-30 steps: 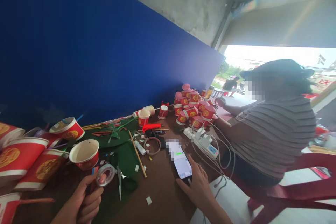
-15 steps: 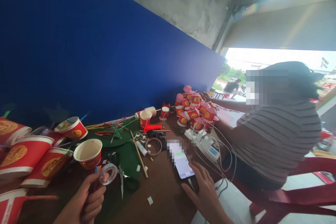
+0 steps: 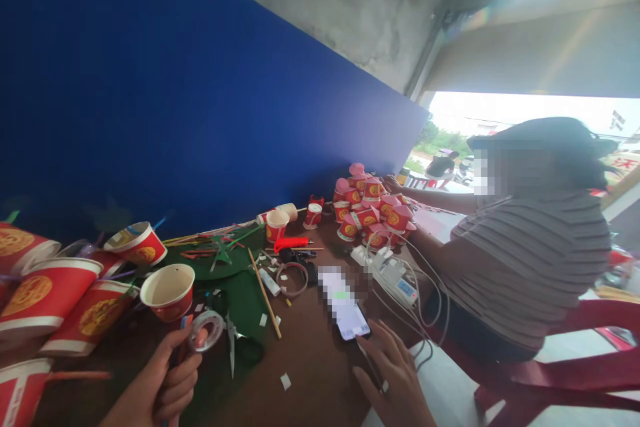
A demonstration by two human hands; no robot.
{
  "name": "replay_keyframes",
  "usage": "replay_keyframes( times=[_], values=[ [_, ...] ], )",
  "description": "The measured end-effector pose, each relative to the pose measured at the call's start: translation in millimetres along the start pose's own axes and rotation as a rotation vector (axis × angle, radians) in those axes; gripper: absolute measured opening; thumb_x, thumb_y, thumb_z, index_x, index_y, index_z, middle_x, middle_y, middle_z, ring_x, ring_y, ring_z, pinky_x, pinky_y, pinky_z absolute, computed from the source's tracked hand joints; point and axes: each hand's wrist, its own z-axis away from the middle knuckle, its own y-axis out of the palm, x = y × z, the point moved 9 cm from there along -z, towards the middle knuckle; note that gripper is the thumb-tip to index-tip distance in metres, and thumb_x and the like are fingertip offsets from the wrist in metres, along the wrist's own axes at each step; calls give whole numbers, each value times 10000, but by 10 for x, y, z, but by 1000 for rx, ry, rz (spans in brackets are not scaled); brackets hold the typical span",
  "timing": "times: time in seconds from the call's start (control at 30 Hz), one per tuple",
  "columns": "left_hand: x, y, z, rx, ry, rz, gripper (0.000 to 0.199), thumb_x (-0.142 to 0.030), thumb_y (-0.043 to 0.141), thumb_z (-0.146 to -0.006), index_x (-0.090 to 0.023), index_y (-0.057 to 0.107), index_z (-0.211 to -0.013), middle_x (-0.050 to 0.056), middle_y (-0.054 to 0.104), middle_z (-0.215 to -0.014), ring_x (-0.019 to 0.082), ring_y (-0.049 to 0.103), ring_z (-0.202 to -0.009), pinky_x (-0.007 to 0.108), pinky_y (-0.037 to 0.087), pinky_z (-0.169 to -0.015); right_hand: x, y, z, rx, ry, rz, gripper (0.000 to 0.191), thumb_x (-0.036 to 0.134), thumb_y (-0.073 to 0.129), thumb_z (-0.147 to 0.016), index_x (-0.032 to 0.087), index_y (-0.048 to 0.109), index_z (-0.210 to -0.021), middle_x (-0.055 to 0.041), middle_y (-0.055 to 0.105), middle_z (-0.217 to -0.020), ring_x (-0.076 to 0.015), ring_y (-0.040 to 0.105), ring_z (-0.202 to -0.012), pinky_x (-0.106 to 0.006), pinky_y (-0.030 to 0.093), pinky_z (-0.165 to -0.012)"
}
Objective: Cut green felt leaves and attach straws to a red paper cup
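Observation:
My left hand (image 3: 173, 373) is closed at the lower left, around a roll of clear tape (image 3: 207, 331) and a thin stick-like thing with an orange and blue tip (image 3: 187, 321). Most of that stick is hidden by the fingers. My right hand (image 3: 393, 373) is open, its fingers stretched out just below a lit smartphone (image 3: 353, 320), one fingertip at the phone's lower edge. A small white piece (image 3: 384, 385) shows on one of its fingers. Beside the tape lie scissors (image 3: 231, 347) with dark handles. A red paper cup (image 3: 169, 290) stands just behind my left hand.
Several red paper cups (image 3: 50, 293) crowd the left side. Small decorated cups with pink tops (image 3: 373, 207) are piled at the back. A wooden stick (image 3: 265, 293) and paper scraps lie mid-table. A power strip (image 3: 387, 273) with cables lies before a co-worker (image 3: 530, 267) seated at right.
My right hand has drawn back slightly from the phone, uncovering its lower corner. The co-worker's head has shifted a little. My left hand stays in place with the tape.

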Motion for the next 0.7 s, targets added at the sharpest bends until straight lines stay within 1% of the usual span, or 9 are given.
replay_keyframes(
  times=[0.17,0.27,0.37,0.43,0.5,0.6,0.7],
  values=[
    [-29,25,40,-38,9,-33,314,-271,744,-427,-201,509,-623,-137,85,-445,8,5,-395,125,49,-332,38,12,-131,42,38,11,351,447,514,-794,310,572,-1113,-52,490,-1262,-294,377,-1222,-455,397,-915],
    [-28,21,36,-40,12,-47,304,-302,733,-446,-201,513,-630,-136,96,-439,11,9,-393,126,70,-326,69,27,-231,60,52,10,365,468,508,-794,312,566,-1119,-48,496,-1257,-289,372,-1224,-454,391,-919],
    [-53,22,45,-51,44,-66,278,-348,709,-514,-202,509,-640,-131,97,-449,19,28,-389,123,91,-327,86,39,-293,70,60,6,371,488,505,-789,308,577,-1106,-52,502,-1248,-290,377,-1218,-454,386,-919],
    [-62,34,60,-54,50,-81,260,-343,700,-540,-206,503,-638,-127,90,-452,23,42,-377,128,96,-325,85,47,-307,84,65,-3,370,490,503,-789,307,580,-1101,-51,504,-1244,-290,378,-1216,-454,378,-925],
    [-63,50,75,-48,50,-80,249,-319,703,-536,-206,503,-632,-124,88,-455,24,48,-376,131,93,-327,69,47,-311,93,76,-26,378,486,500,-792,303,566,-1116,-50,496,-1248,-287,378,-1214,-450,372,-931],
    [-60,48,88,-53,50,-59,239,-296,703,-522,-198,515,-632,-126,86,-464,20,26,-398,128,66,-339,7,16,-325,73,111,-68,405,474,495,-797,285,524,-1154,-58,486,-1250,-276,390,-1201,-443,370,-932],
    [-65,46,90,-46,65,-59,231,-297,697,-537,-197,513,-633,-126,81,-478,20,24,-401,132,61,-346,-45,-26,-362,43,136,-84,412,464,494,-797,261,509,-1155,-68,490,-1238,-271,397,-1192,-441,365,-935]
  ],
)
